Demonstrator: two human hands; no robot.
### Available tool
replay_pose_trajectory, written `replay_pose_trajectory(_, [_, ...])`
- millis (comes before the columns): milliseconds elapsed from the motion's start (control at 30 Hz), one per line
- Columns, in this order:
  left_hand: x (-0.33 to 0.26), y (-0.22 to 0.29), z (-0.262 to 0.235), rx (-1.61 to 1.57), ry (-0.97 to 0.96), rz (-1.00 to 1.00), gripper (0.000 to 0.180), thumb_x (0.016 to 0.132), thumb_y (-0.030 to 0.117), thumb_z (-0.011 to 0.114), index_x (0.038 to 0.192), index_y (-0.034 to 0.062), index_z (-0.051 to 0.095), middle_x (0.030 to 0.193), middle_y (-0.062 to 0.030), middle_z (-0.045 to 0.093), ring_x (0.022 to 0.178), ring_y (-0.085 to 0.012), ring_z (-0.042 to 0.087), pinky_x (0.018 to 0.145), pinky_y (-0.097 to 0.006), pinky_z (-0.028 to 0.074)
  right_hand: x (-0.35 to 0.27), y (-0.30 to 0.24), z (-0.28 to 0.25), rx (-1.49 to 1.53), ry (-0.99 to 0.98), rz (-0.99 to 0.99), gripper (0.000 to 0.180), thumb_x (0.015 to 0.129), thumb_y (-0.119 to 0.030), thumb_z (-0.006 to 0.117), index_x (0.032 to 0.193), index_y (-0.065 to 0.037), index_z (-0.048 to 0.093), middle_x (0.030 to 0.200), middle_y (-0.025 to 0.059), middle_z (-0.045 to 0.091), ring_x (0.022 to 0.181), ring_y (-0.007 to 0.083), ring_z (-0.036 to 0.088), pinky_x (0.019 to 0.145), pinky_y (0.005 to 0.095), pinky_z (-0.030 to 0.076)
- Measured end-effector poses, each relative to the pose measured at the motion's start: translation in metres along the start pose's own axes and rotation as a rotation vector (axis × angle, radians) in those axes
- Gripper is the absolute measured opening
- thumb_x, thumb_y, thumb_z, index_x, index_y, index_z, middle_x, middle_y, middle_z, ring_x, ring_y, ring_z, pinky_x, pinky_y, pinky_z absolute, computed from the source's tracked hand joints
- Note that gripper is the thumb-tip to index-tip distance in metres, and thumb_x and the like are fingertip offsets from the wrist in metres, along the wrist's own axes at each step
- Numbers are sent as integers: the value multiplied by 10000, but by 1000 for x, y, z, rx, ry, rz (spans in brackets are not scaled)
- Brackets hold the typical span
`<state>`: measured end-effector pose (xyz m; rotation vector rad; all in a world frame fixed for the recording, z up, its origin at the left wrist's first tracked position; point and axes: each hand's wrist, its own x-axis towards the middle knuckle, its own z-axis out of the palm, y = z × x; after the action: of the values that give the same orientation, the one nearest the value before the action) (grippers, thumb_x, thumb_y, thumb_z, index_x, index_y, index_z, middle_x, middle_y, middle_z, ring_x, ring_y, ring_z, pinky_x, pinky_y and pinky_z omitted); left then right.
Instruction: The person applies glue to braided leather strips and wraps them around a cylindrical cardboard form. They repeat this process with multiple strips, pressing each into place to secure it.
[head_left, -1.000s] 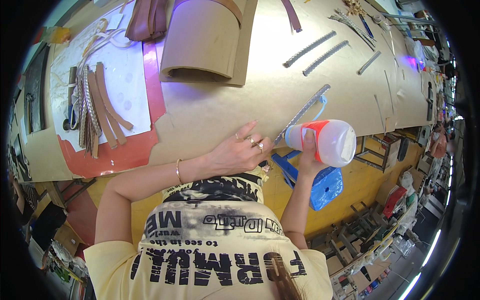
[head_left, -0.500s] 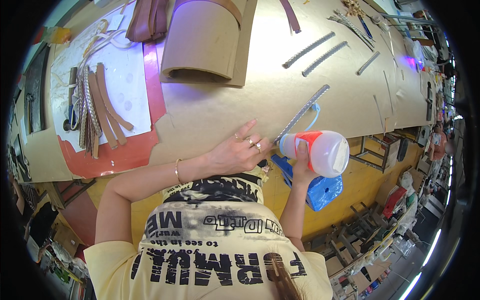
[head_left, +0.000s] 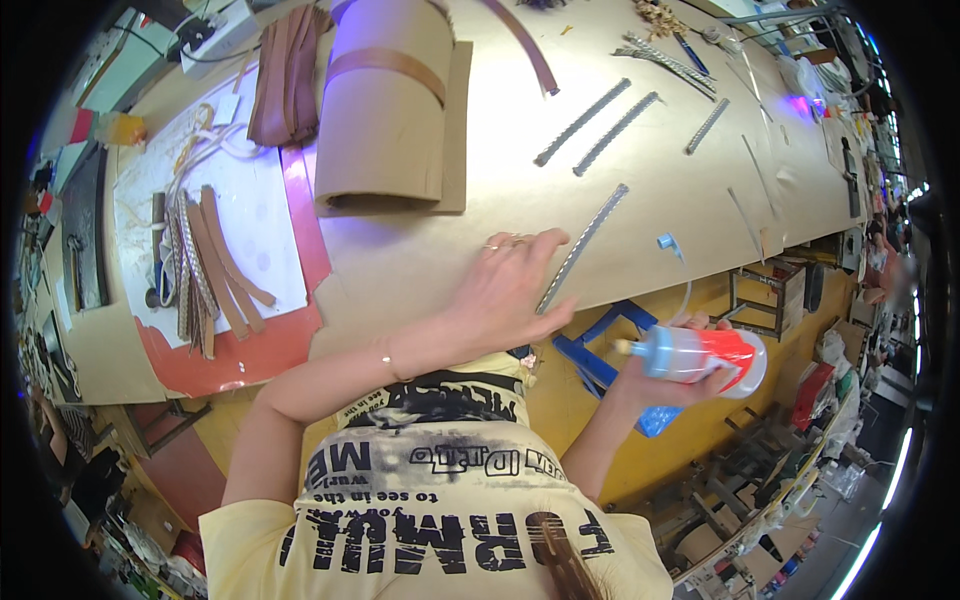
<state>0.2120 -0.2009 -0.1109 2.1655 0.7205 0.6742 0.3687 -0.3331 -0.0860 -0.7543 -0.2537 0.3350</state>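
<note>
1. Change: your right hand (head_left: 662,388) has drawn the bottle (head_left: 700,353) off the near end of the braided strip (head_left: 583,246); nozzle now points left, bottle slightly blurred.
2. Right fingers: wrapped around the bottle. Left hand (head_left: 500,290): forefinger and thumb now spread apart beside the strip's near end; contact unclear.
3. Reading: nozzle is clear of the strip, so application appears paused. Strip lies slantwise on the bench (head_left: 625,270).
4. Edge: bottle is held out past your bench edge, near the blue stool (head_left: 590,360). Blue cap (head_left: 668,242) dangles on its tether; likely snag point.
5. Room: lateral space right of your strip; two parallel strips (head_left: 583,122) bound the far side.
</note>
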Motion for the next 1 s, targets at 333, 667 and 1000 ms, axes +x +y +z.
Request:
replay_pose_trajectory(333, [46, 17, 57, 532, -60, -3, 580, 756, 54, 629, 1291, 19, 408, 814, -174, 580, 775, -333, 607, 777, -423, 472, 114, 41, -43, 835, 53, 323, 519, 767, -376, 770, 984, 40, 547, 712, 41, 427, 512, 95, 300, 402, 221, 258])
replay_pose_trajectory(667, [109, 16, 65, 422, -127, -100, 576, 685, -78, 583, 1224, -15, 390, 695, -211, 567, 669, -399, 601, 657, -459, 475, 168, 56, -55, 893, 70, 246, 525, 762, -399, 765, 976, 38, 569, 726, 52, 497, 501, 98, 303, 381, 216, 251])
replay_pose_trajectory(1000, [230, 9, 78, 334, -174, -56, 519, 653, -104, 567, 1119, -31, 352, 714, -271, 561, 663, -460, 615, 612, -521, 504, 173, 54, -57, 952, 10, 245, 598, 771, -424, 756, 1067, 34, 511, 795, 89, 520, 516, 98, 344, 407, 219, 251])
